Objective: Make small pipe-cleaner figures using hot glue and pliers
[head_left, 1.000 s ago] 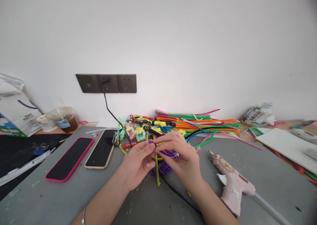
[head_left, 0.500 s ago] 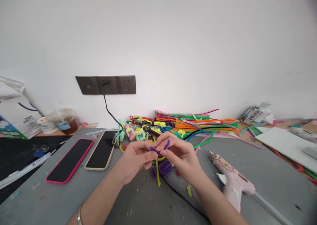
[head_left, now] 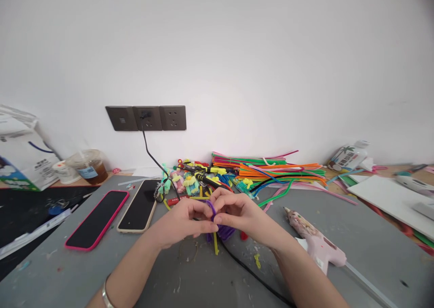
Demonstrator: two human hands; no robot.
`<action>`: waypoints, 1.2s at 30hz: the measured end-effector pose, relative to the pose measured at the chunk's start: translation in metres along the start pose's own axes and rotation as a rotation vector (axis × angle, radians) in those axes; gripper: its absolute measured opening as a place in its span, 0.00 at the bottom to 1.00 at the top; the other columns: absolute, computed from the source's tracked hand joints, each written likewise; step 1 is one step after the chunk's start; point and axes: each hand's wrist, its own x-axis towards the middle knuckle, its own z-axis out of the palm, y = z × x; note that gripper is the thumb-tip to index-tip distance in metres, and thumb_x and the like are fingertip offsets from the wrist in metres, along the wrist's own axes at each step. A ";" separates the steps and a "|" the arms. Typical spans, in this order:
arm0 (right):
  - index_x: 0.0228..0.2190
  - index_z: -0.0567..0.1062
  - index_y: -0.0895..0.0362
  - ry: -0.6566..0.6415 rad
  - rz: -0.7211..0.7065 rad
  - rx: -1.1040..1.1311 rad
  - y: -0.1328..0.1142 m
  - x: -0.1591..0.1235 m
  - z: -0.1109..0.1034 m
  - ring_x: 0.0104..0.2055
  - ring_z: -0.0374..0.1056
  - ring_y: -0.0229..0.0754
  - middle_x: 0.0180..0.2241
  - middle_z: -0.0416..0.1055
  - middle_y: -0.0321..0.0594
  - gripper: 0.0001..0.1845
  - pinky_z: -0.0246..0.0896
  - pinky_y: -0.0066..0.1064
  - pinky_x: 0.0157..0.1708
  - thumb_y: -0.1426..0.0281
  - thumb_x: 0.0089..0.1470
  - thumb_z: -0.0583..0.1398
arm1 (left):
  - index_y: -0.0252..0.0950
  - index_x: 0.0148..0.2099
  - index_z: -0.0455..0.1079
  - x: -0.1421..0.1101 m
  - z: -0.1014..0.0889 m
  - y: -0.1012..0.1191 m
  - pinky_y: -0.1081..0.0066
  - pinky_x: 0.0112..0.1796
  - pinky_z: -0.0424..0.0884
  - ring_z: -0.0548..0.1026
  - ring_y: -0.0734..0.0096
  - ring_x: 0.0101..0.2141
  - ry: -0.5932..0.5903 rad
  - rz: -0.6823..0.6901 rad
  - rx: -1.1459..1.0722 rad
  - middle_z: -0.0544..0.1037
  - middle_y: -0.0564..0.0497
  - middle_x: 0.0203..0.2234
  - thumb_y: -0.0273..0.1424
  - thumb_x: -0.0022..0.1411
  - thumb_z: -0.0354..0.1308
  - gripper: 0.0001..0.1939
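Observation:
Over the middle of the grey table (head_left: 101, 272), my left hand (head_left: 183, 221) and my right hand (head_left: 239, 215) meet fingertip to fingertip. Both pinch a purple pipe cleaner (head_left: 212, 208) bent into a loop between them. Under the hands lies a coiled purple piece (head_left: 224, 231) beside a yellow stem (head_left: 215, 242). A silver bangle (head_left: 106, 295) circles my left wrist.
A pink glue gun (head_left: 317, 244) lies to the right, its black cord (head_left: 251, 274) crossing beneath my right forearm. Two phones (head_left: 96, 217) (head_left: 139, 204) lie at the left. A pile of coloured pipe cleaners (head_left: 271, 168), pliers (head_left: 203, 168) and small figures (head_left: 185, 181) lines the wall. A drink cup (head_left: 87, 165) stands far left.
My hands have drawn closer together and a little lower. The purple pipe cleaner, held stretched out sideways a second ago, is now bent tight between the fingertips.

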 end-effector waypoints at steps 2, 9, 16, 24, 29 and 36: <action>0.26 0.78 0.55 0.098 -0.015 -0.018 0.000 0.002 0.001 0.35 0.64 0.40 0.32 0.68 0.38 0.14 0.63 0.33 0.36 0.58 0.50 0.69 | 0.33 0.29 0.77 0.002 0.001 0.000 0.76 0.22 0.56 0.61 0.79 0.20 0.083 0.018 -0.024 0.69 0.54 0.22 0.38 0.51 0.71 0.13; 0.22 0.73 0.57 0.316 0.015 0.014 0.013 0.008 0.010 0.28 0.59 0.36 0.24 0.66 0.33 0.19 0.56 0.28 0.29 0.56 0.47 0.70 | 0.34 0.27 0.80 0.008 0.007 -0.004 0.74 0.27 0.61 0.67 0.72 0.25 0.371 0.265 0.176 0.72 0.51 0.22 0.31 0.52 0.69 0.06; 0.25 0.70 0.56 0.318 0.073 0.101 0.010 0.007 0.015 0.28 0.62 0.36 0.27 0.68 0.33 0.19 0.59 0.28 0.29 0.55 0.51 0.67 | 0.36 0.24 0.78 0.008 0.013 -0.007 0.73 0.25 0.55 0.65 0.71 0.25 0.478 0.370 0.349 0.71 0.51 0.23 0.29 0.57 0.65 0.09; 0.28 0.71 0.55 0.336 0.112 0.196 0.008 0.005 0.016 0.28 0.67 0.36 0.26 0.70 0.33 0.17 0.61 0.28 0.30 0.57 0.51 0.68 | 0.35 0.23 0.73 0.007 0.015 -0.004 0.73 0.26 0.57 0.66 0.69 0.27 0.498 0.368 0.264 0.68 0.52 0.23 0.29 0.56 0.65 0.11; 0.27 0.72 0.57 0.285 0.256 0.394 0.004 0.004 0.012 0.26 0.66 0.34 0.24 0.71 0.34 0.18 0.61 0.26 0.29 0.59 0.45 0.72 | 0.35 0.24 0.76 0.005 0.017 -0.003 0.73 0.26 0.55 0.64 0.71 0.25 0.449 0.418 0.241 0.70 0.51 0.24 0.27 0.55 0.67 0.09; 0.24 0.72 0.57 0.298 0.237 0.331 0.005 0.004 0.012 0.24 0.64 0.34 0.22 0.70 0.33 0.19 0.60 0.26 0.27 0.58 0.45 0.72 | 0.35 0.25 0.79 0.008 0.015 -0.007 0.74 0.27 0.58 0.67 0.71 0.28 0.524 0.436 0.130 0.73 0.50 0.25 0.28 0.52 0.71 0.06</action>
